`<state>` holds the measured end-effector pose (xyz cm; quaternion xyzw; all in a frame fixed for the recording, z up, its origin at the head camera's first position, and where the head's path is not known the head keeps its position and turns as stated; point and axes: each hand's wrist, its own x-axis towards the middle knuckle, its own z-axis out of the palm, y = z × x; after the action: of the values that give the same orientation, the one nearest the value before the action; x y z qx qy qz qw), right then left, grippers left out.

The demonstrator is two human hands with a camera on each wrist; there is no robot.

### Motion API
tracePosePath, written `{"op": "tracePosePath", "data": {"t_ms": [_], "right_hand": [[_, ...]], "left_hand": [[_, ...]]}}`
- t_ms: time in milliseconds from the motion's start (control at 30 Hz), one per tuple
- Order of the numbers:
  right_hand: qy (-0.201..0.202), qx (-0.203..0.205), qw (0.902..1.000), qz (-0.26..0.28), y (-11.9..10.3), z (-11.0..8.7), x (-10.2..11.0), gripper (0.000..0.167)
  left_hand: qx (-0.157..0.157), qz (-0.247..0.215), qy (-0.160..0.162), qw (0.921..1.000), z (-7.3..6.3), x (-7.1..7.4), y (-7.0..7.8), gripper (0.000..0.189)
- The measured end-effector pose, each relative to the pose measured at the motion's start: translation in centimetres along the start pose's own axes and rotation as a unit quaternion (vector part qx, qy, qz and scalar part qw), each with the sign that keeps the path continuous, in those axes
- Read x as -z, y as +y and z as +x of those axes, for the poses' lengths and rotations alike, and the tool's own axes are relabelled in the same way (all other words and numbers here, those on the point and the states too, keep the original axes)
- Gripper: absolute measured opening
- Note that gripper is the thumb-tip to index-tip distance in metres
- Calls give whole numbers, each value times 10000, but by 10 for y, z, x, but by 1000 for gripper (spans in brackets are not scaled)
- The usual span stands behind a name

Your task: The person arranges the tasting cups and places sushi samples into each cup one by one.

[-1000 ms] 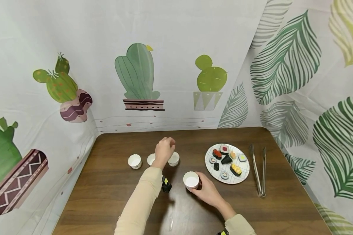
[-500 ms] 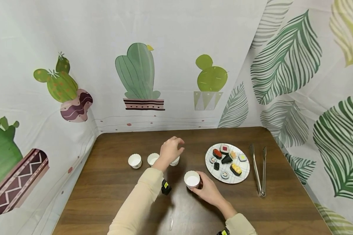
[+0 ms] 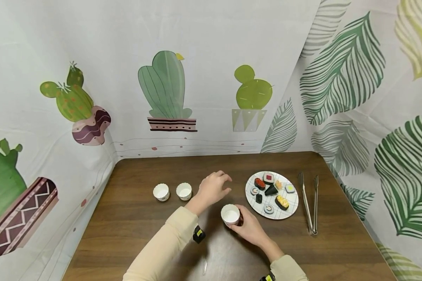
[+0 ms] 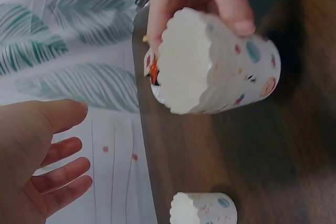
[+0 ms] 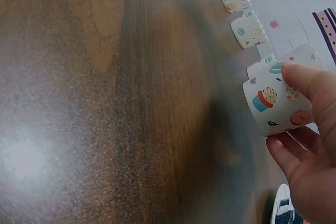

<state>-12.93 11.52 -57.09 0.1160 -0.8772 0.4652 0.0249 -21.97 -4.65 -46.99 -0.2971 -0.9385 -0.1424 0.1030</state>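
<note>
Soft, even light fills the head view; the left wrist view is dimmer, with shadow around the held cup (image 4: 231,72). White glare marks the table (image 5: 105,129) in the right wrist view.

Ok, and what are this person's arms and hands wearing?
The left sleeve and right sleeve are plain and cream. A black device with a yellow patch sits at the left wrist, another at the right. The left hand and right hand are ungloved.
</note>
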Motion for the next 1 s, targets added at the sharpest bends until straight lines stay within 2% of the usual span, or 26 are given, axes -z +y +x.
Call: {"op": "tracePosePath", "data": {"t_ms": [133,367,633,1000], "right_hand": [[-15,-10,10000,5,1,0,1,62],[-11,-55,10000,49,1,1,1,61],[57,-94,9999,16,0,1,2,61],[185,37,9998,29,-2,3,3,62]], "left_hand": [[-258,178,-110,9994,-4,-4,7,26],[-444,304,-476,9974,-14,-12,14,25],[-659,447,-405,9960,-24,-32,14,21],[-760,549,-36,9956,-29,-42,14,17]]}}
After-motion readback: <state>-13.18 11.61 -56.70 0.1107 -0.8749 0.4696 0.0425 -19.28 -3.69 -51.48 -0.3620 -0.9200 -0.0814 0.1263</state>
